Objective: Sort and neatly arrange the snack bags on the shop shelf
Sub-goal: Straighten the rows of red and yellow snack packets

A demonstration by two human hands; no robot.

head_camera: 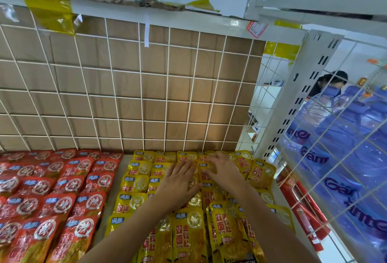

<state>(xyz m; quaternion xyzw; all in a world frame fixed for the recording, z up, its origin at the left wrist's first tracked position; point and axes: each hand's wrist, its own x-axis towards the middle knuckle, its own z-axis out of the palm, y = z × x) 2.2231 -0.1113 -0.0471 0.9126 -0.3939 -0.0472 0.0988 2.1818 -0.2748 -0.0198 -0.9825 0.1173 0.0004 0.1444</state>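
Yellow snack bags [137, 183] lie in overlapping rows on the right half of the shelf [109, 200]. Red snack bags [62, 195] of the same kind fill the left half. My left hand [180, 179] lies flat on the yellow bags near the back, fingers straight and pointing away. My right hand [222, 167] rests just right of it on the same rows, fingers spread and bent slightly over a bag. The two hands almost touch. Bags under my palms and forearms are hidden.
A white wire grid [129, 86] backed with brown cardboard stands behind the bags. A white slotted upright [293, 99] and wire side panel close the right side, with blue bottled-water packs [345, 147] behind it. A bare strip of shelf separates red and yellow bags.
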